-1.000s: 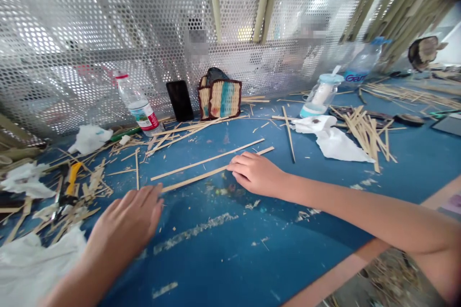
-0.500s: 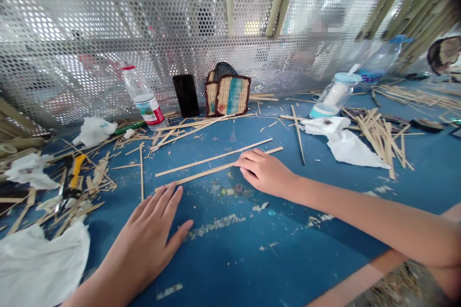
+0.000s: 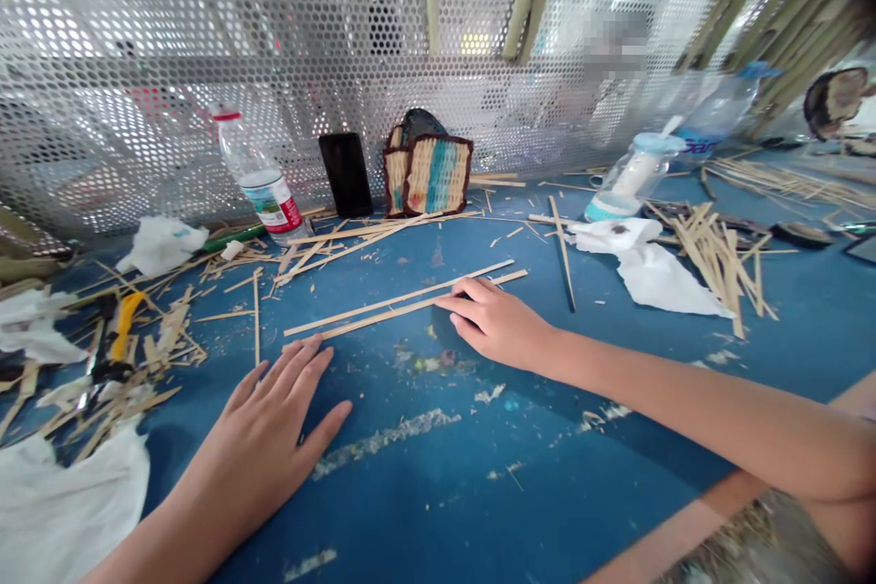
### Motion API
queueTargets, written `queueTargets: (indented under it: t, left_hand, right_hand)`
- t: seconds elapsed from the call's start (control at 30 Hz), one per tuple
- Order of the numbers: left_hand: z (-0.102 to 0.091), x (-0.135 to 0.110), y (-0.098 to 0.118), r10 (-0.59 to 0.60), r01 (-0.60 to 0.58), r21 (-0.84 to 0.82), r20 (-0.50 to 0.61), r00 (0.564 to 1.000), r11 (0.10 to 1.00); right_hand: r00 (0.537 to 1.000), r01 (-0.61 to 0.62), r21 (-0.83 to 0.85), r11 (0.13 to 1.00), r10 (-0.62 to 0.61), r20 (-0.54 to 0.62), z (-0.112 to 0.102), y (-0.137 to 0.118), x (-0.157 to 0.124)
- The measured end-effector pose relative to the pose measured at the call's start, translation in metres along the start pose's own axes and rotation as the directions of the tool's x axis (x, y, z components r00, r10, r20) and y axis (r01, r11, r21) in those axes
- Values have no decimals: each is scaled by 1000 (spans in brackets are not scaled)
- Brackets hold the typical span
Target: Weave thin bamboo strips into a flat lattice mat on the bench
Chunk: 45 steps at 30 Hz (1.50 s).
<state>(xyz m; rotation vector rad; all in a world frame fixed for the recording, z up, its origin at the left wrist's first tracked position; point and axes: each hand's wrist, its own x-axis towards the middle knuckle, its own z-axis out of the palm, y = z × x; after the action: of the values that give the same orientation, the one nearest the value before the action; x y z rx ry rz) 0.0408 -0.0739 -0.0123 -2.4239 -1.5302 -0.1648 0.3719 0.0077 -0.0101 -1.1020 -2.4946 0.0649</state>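
Two long thin bamboo strips (image 3: pixel 383 304) lie side by side on the blue table (image 3: pixel 438 484), slanting up to the right. My right hand (image 3: pixel 494 322) rests flat with its fingertips on the nearer strip close to its right end. Flat on the table, fingers spread, my left hand (image 3: pixel 274 424) has its fingertips just short of the strips' left end. Neither hand holds anything.
A perforated metal screen (image 3: pixel 205 36) closes the back. Against it stand a water bottle (image 3: pixel 258 182), a black phone (image 3: pixel 346 173) and a small woven basket (image 3: pixel 428 172). A white cloth (image 3: pixel 650 269), a glue jar (image 3: pixel 630 178) and cut strips (image 3: pixel 715 251) lie right; scraps (image 3: pixel 116 356) left.
The two strips now lie closer together, the nearer one pushed up against the farther one. My left hand moved from the strip's end to lie flat below it, fingers spread.
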Motion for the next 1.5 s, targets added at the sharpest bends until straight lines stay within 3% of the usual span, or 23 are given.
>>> queueTargets:
  t: [0.73, 0.93, 1.07, 1.17, 1.23, 1.3, 1.43, 1.5]
  left_hand:
    - [3, -2, 1, -30, 26, -74, -53, 998, 997]
    - [1, -1, 1, 33, -36, -28, -124, 992, 999]
    - [-3, -1, 3, 40, -43, -22, -137, 990, 999]
    - [-4, 0, 5, 39, -44, -31, -135, 990, 999]
    - [-4, 0, 5, 32, -37, -30, -134, 990, 999]
    - [-5, 0, 6, 18, -21, -24, -132, 991, 999]
    - [-5, -1, 7, 14, -15, -7, -130, 991, 1000]
    - [-6, 0, 7, 35, -35, -2, -137, 990, 999]
  right_hand:
    - [998, 50, -52, 997, -53, -45, 0, 0, 0]
    - [992, 47, -61, 997, -54, -113, -2, -1, 0]
    - [987, 32, -124, 992, -51, -151, -20, 2, 4]
    - [983, -136, -193, 972, 108, -145, -50, 22, 12]
    - [931, -365, -224, 904, 347, -118, -72, 47, 18]
    - [827, -555, -304, 775, 552, -102, -88, 77, 19]
    - [664, -669, -472, 574, 747, -34, -90, 132, 6]
    - [641, -668, -466, 580, 767, 36, -84, 149, -7]
